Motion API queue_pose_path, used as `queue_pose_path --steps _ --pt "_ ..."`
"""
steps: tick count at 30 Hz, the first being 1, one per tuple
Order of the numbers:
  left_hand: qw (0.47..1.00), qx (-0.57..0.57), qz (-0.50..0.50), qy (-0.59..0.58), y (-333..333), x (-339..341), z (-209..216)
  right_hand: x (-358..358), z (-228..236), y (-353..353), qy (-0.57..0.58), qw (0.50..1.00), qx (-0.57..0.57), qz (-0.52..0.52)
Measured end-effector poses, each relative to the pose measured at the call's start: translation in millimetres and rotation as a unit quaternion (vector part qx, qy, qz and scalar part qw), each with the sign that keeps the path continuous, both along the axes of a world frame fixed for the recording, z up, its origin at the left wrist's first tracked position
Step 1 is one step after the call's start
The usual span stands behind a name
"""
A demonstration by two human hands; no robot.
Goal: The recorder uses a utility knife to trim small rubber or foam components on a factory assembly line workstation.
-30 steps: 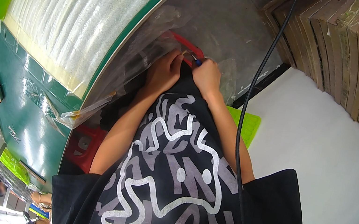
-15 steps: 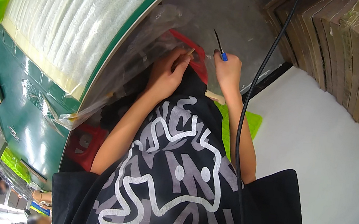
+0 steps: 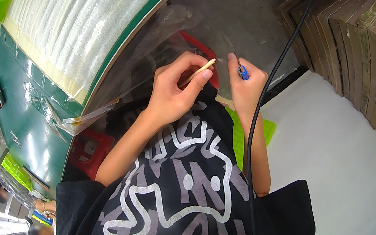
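Pinched between the thumb and fingers of my left hand [image 3: 172,90] is a thin, pale wooden stick [image 3: 205,67], its tip pointing up and to the right. My right hand [image 3: 248,92] is closed around a utility knife [image 3: 243,72] with a blue part showing. The knife's thin dark blade points up and left, past my thumb. A small gap separates the stick's tip from the blade, and they do not touch. Both hands are above my lap, over a red plastic object [image 3: 200,46] that is partly hidden behind them.
On the left a green table [image 3: 40,137] carries stacked white foam-like sheets [image 3: 81,10]. Clear plastic film [image 3: 147,51] hangs off its edge. A black cable [image 3: 259,114] runs down by my right forearm. Stacked brown cardboard [image 3: 370,68] and a white surface [image 3: 329,166] lie right.
Both hands have come nearer to me. My left hand has turned, showing more of the stick. The knife has moved down and right, and its blade shows less.
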State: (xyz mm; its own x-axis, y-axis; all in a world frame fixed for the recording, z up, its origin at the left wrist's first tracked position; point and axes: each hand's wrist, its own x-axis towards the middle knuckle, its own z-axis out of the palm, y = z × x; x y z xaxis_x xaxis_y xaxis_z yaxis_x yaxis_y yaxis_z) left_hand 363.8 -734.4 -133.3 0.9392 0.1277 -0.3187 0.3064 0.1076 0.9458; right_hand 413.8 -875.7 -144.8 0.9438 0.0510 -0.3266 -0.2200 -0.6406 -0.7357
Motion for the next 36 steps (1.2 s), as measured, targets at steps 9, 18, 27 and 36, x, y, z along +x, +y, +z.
queue_pose_path --steps 9,18,27,36 --pt "0.999 -0.01 0.037 0.035 -3 1 -7 -7 -7 1 -0.088 0.994 -0.041 0.052" --pt "0.998 -0.001 0.003 0.055 -2 1 -7 -8 -9 3 -0.153 0.984 -0.059 0.074" --pt "0.997 0.011 0.023 0.074 -6 1 -11 -7 -17 3 -0.164 0.977 -0.114 0.072" --pt "0.997 0.002 0.036 0.072 -10 3 -12 -8 -18 3 -0.185 0.97 -0.14 0.071"
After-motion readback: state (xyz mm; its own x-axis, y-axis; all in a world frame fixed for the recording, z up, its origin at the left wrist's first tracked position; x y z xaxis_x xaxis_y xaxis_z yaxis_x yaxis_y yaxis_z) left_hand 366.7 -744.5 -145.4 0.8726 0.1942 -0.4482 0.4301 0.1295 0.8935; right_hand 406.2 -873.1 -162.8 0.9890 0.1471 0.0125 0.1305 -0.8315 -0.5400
